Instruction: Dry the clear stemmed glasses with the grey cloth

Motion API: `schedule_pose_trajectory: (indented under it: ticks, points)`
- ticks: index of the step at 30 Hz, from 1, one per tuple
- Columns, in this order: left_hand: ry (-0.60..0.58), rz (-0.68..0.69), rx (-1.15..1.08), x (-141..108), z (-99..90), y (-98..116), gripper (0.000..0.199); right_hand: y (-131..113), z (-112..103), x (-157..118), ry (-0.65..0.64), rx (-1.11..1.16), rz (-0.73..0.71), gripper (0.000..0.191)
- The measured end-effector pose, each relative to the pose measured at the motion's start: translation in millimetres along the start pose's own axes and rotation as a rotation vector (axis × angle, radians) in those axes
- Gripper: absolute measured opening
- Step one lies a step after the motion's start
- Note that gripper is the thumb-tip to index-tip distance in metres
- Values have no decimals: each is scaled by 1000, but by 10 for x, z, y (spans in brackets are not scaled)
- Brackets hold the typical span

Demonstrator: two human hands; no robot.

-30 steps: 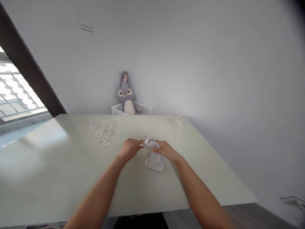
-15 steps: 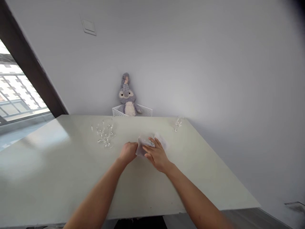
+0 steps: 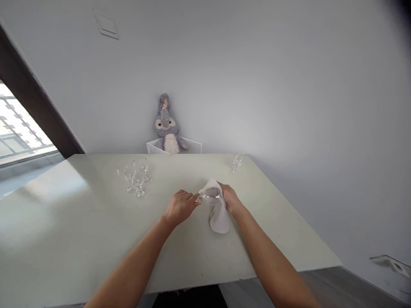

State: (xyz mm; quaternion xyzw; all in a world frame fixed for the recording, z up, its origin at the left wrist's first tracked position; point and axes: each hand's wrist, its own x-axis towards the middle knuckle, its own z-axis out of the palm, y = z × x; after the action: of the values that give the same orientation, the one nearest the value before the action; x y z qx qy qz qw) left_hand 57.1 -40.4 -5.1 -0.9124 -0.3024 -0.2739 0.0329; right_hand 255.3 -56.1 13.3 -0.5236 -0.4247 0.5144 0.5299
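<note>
My left hand (image 3: pixel 183 206) is closed on the foot end of a clear stemmed glass (image 3: pixel 211 196), which lies sideways above the table. A white cloth (image 3: pixel 220 217) drapes around the bowl end of the glass, with part of it hanging down. My right hand (image 3: pixel 228 197) grips the cloth from the right, at the mouth of the glass; its fingertips are hidden behind the fabric. To the left, several clear stemmed glasses (image 3: pixel 140 185) stand upright in a group. Another stemmed glass (image 3: pixel 236 162) stands alone near the far right corner.
The pale table (image 3: pixel 180 256) reaches back toward a grey wall (image 3: pixel 272 85). Behind its far edge, a grey plush toy (image 3: pixel 168 128) sits in a white perforated basket (image 3: pixel 194 147). A window (image 3: pixel 22 124) is on the left.
My right hand has shifted right and turned, from lying spread over the cloth to gripping it at the glass's mouth. The cloth now hangs down, and the glass shows between my hands.
</note>
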Motion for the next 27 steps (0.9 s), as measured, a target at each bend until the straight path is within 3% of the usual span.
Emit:
schedule_pose_trajectory:
  ticks: [4, 7, 10, 13, 16, 21, 24, 27]
  points:
    - [78, -246, -105, 13, 40, 94, 30, 45, 183, -35, -72, 397, 56, 30]
    - [110, -439, -219, 24, 58, 192, 29, 97, 422, -193, -91, 478, 81, 36]
    - [100, -506, -307, 40, 78, 304, 23, 161, 585, -347, -86, 304, -105, 34]
    - [116, -463, -324, 54, 99, 394, 30, 220, 617, -383, -113, 144, -290, 35]
    - [138, -402, -263, 51, 97, 414, 30, 278, 563, -315, -61, 22, -309, 35]
    - [95, -360, -287, 43, 49, 305, 19, 337, 462, -202, 148, -288, -275, 28]
    - [133, -461, -494, 72, 41, 221, 21, 310, 432, -195, 193, -384, -273, 26]
    - [220, -670, -886, 111, 42, 180, 22, 272, 423, -212, 216, -444, -297, 24]
